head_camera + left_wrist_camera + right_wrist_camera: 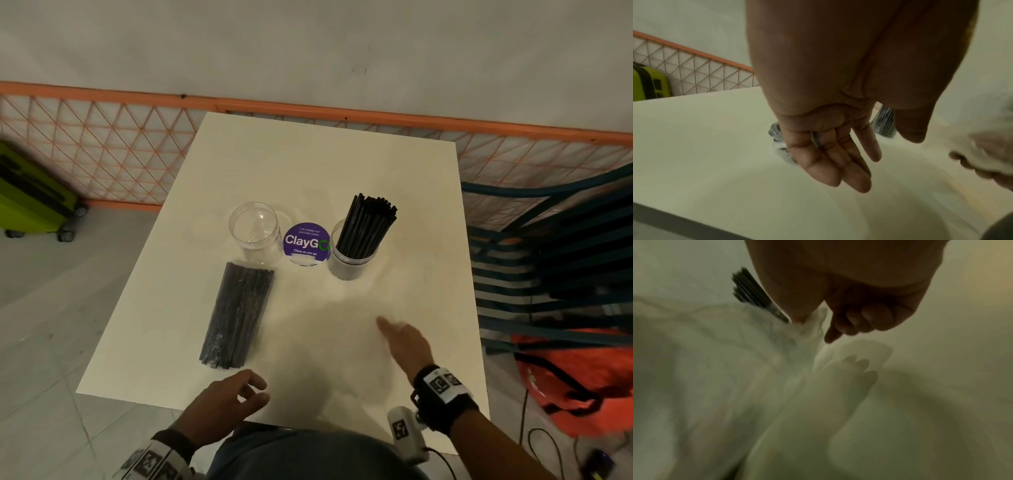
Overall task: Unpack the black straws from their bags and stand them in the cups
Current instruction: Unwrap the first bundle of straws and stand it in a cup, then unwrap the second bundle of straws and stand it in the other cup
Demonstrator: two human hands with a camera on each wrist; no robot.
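A full bag of black straws (238, 315) lies on the white table (318, 164), left of centre. Behind it stands an empty clear cup (253, 233). A second clear cup (352, 260) to the right holds a bunch of black straws (370, 222), also seen blurred in the right wrist view (750, 288). My right hand (394, 332) hovers in front of that cup; its thumb and forefinger (813, 327) pinch an empty clear plastic bag (735, 369). My left hand (257, 390) hangs just above the table's near edge, short of the bag's near end, its fingers (855, 178) relaxed and empty.
A round purple sticker (306, 245) lies between the cups. Orange mesh fencing (120, 147) runs behind the table. A green suitcase (30, 202) stands on the floor at left. Stacked dark chairs (555, 257) and an orange bag (582, 377) sit at right.
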